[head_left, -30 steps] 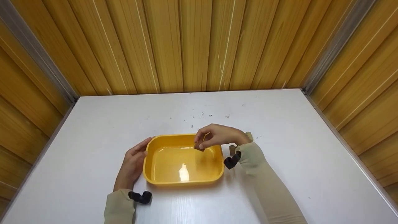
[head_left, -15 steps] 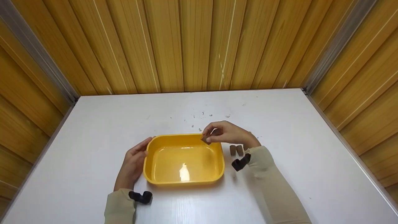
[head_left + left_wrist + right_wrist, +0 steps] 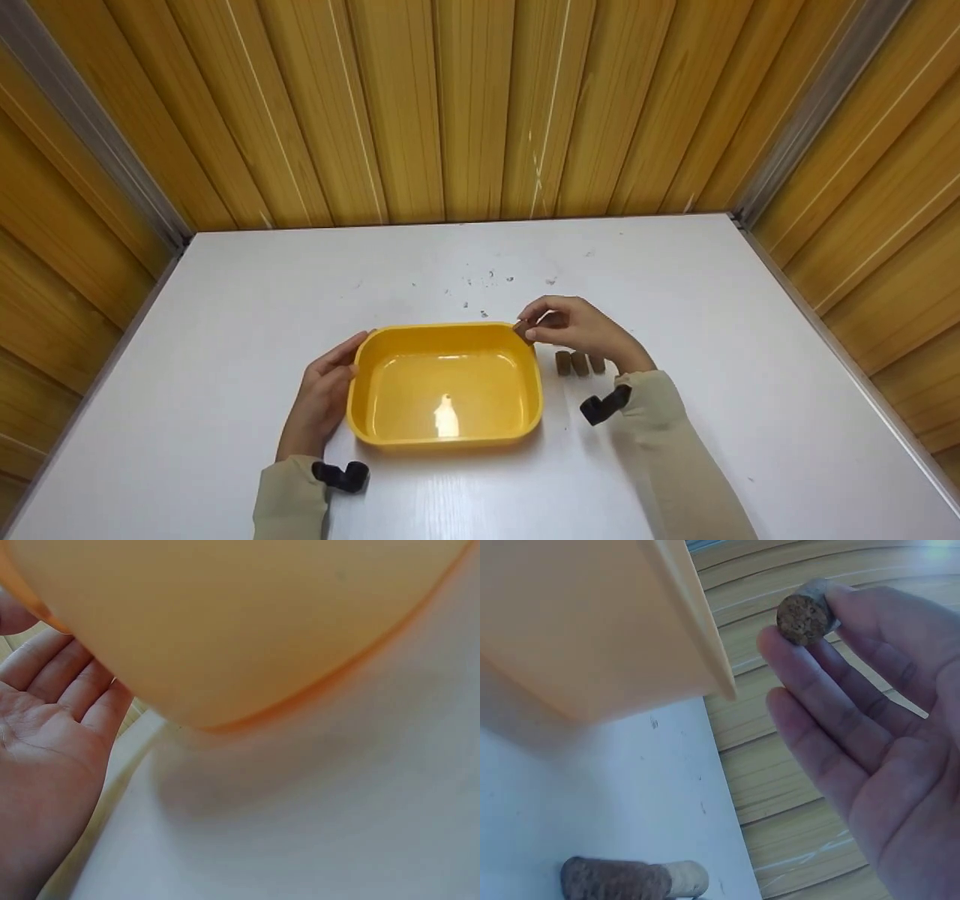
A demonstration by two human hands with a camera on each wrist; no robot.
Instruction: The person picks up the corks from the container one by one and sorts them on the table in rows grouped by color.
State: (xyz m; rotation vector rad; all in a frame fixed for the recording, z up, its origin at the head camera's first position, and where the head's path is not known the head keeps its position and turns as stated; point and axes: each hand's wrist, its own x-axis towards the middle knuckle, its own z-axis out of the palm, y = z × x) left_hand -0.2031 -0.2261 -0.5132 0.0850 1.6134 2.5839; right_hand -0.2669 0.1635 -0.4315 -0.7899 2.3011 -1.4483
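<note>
My right hand [image 3: 577, 326] pinches a cork [image 3: 523, 330] between thumb and fingers, just over the right back corner of a yellow plastic tub [image 3: 442, 442]. In the right wrist view the cork [image 3: 804, 618] points its speckled brown end at the camera, its paler side against the thumb. Against the tub's left outer wall rests my left hand [image 3: 322, 394], fingers extended; the left wrist view has those fingers [image 3: 71, 675] fairly straight beside the tub. Nothing lies inside the tub. Several corks [image 3: 579, 364] stand in a row right of it, partly below my right forearm.
The white table [image 3: 262, 300] carries dark specks and scuffs behind the tub. Wood-patterned panels [image 3: 472, 112] wall it in at the back and both sides. Black wrist devices [image 3: 604, 405] sit on both sleeves.
Holding the cork, my right hand has moved right, from above the tub's inside to its right back corner. More of the corks on the table now show. The left hand stays put.
</note>
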